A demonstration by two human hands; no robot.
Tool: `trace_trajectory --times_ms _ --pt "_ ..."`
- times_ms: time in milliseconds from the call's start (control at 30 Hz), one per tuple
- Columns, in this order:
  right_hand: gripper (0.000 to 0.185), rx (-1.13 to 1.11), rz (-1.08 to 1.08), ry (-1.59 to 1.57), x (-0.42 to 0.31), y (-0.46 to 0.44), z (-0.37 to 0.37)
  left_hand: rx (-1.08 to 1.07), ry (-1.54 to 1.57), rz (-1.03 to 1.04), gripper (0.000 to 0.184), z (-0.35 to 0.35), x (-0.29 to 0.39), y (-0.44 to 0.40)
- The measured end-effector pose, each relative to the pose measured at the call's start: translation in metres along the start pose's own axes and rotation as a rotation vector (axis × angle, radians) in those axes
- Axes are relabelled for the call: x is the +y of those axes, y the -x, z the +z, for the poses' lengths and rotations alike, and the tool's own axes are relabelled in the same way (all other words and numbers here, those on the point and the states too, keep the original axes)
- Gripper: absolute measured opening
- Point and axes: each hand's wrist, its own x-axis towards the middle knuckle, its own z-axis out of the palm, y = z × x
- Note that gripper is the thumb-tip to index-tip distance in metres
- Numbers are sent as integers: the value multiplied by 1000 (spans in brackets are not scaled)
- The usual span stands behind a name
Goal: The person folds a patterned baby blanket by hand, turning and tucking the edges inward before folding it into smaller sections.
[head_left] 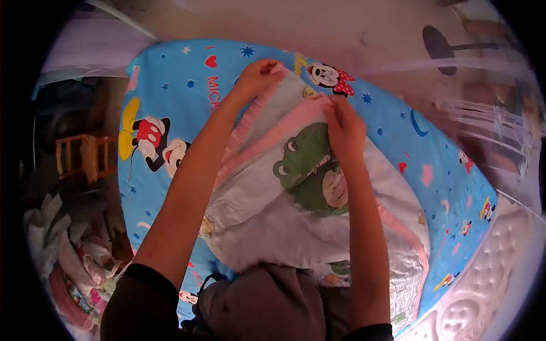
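Note:
A white quilt (pixel 256 236) with pink edging and a green crocodile print lies partly folded in front of me. My left hand (pixel 256 78) is closed on a pink-edged corner of it, near the far side of the bed. Slightly nearer and to the right, my right hand (pixel 347 126) pinches another stretch of the pink edge. Between the two hands the quilt's layers slope down toward my body. Beneath the quilt is a blue bed sheet (pixel 151 199) printed with cartoon mice, stars and moons.
A white tufted headboard (pixel 483 267) borders the bed at the lower right. Sheer netting (pixel 483 131) hangs at the right. On the left are a small wooden chair (pixel 85 153) and a pile of clothes (pixel 79 256). A pale floor or wall (pixel 341 28) lies beyond the bed.

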Motion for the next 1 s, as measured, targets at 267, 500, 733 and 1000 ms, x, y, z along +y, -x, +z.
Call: trace_trajectory --times_ms 267,500,733,1000 --pt "21 -193 -60 113 12 -83 70 -1 144 -49 28 -6 -28 -7" --pt "23 -460 16 -37 25 -88 75 95 130 85 24 2 -21 2" --pt "23 -582 -56 -127 30 -92 68 79 79 37 17 -3 -16 -4" --pt "19 -370 -203 -136 39 -90 83 135 218 53 12 1 -20 -3"
